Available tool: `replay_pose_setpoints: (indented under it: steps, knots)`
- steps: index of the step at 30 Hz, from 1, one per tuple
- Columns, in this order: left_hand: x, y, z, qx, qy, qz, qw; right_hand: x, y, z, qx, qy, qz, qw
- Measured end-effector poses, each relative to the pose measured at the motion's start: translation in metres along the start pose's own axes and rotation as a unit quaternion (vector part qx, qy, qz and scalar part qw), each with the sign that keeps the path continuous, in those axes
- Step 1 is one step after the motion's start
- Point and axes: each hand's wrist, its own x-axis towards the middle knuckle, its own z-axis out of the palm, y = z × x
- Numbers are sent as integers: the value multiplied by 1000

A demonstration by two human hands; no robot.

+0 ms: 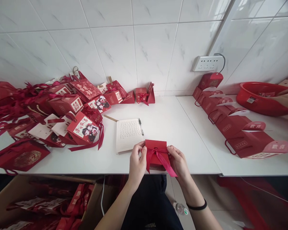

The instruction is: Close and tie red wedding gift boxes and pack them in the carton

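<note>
Below the white table (163,118), a carton (96,199) holds ribboned red boxes (78,198). At the near edge, the left hand (137,158) and right hand (180,161) are closed on either side of a small red box (156,143), pink ribbon (166,164) across its front. Just beyond lie a notebook (128,135) and pen (140,126); decorated boxes (84,129) crowd the left, a row of boxes (232,124) the right, beside a red basin (256,105), a co-worker's hand (284,100) at its rim. Farthest is a socket strip (207,64).

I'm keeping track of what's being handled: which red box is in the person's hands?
The box near the notebook, held between the left hand and right hand; neither touches any other box.
</note>
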Motion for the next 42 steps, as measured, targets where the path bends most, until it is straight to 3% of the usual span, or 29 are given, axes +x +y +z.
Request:
replay_pose_setpoints:
  steps: [3,5,7,10,12,19,23,27,30,33,35,38,40,42]
  knots:
    - [1,-1,-1,-17,-5,-25,1000,-5,-10,-4,-166,59,-79,981]
    - [1,-3,0,-17,5,-31,999,-14,-19,-3,-297,102,-209,926]
    - [1,-4,1,-14,22,-28,999,-24,-26,3,-417,46,-342,841]
    - [3,-6,2,-34,12,-35,999,-35,-26,17,-541,-106,-435,712]
    - [5,-6,1,-46,-9,-29,998,-37,-19,24,-564,-111,-462,676]
    - [8,-5,2,-18,15,10,1000,-37,-1,22,-481,-26,-541,690]
    - [7,-4,7,-4,27,6,1000,-42,-1,25,-484,-53,-553,677]
    - [7,-3,7,-22,17,-12,1000,-48,-6,29,-479,-121,-544,678]
    - [8,-3,3,-47,-12,-33,998,-47,-16,19,-420,-140,-543,714]
    - [11,-1,-1,-56,-27,-29,998,-35,-25,-2,-419,-38,-452,786]
    - [12,2,-3,-50,-30,-4,998,-23,-25,-15,-452,-16,-344,823]
    - [11,10,-4,-18,-39,54,998,-9,-16,-26,-449,-100,-239,855]
    - [5,15,-3,34,-46,145,988,-6,-8,-27,-413,-136,-233,870]
    - [-2,19,-2,96,-31,297,949,-7,-4,-24,-376,-117,-276,877]
